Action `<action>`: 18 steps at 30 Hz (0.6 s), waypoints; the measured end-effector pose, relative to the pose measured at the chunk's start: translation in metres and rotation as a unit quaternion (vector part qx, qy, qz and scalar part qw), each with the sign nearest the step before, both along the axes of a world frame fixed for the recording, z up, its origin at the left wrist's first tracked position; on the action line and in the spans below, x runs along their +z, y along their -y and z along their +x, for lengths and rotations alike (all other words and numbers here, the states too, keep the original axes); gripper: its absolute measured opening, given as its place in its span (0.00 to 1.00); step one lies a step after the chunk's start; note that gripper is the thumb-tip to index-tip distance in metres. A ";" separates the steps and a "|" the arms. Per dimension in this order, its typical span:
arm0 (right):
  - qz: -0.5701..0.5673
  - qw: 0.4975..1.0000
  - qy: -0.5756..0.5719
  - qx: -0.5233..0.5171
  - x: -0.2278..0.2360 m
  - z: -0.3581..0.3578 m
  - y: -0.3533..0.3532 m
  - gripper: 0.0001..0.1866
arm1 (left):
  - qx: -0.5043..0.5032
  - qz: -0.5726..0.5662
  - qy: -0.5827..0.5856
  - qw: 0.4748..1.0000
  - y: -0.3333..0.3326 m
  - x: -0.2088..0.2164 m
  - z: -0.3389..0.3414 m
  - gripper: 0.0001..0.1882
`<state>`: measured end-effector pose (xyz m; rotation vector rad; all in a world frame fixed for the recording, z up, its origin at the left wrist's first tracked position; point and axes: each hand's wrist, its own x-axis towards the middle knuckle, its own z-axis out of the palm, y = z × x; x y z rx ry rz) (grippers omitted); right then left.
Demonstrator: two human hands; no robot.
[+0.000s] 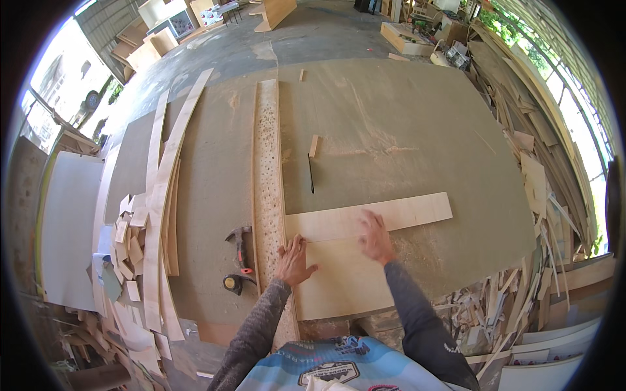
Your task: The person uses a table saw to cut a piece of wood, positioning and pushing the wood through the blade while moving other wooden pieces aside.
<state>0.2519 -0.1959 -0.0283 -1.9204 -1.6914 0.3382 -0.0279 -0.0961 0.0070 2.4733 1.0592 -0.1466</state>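
A pale plywood strip [424,209] lies crosswise before me, its left end at the long pitted wooden batten [268,150]. Against its near edge is a wider pale plywood panel [342,287]. My left hand [295,262] rests with fingers extended where the panel meets the batten, thumb out to the side. On the seam between strip and panel lies my right hand [377,240], fingers loosely spread and slightly blurred; nothing shows in its grasp. Left of the batten are a claw hammer [240,249] and a round tape measure [235,283].
A slim black tool [311,174] and a small wood block [315,146] lie beyond the strip. Long plywood strips [163,182] and a heap of offcuts [130,238] sit at left. Scrap boards [531,98] are piled along the right side of the worktable [443,130].
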 end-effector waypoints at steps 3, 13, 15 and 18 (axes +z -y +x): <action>0.031 0.998 -0.047 -0.012 -0.007 -0.069 0.051 0.30 | -0.005 -0.002 0.019 1.000 -0.017 -0.024 0.003 0.32; -0.037 0.990 0.073 0.112 -0.008 -0.177 0.161 0.36 | -0.088 0.003 0.051 0.995 -0.086 -0.033 0.009 0.05; -0.034 0.994 0.034 0.093 -0.008 -0.183 0.165 0.33 | -0.103 -0.007 -0.007 0.995 -0.091 -0.032 0.015 0.07; -0.026 0.996 0.013 0.087 -0.008 -0.188 0.162 0.32 | -0.099 0.036 -0.029 0.994 -0.100 -0.026 0.020 0.11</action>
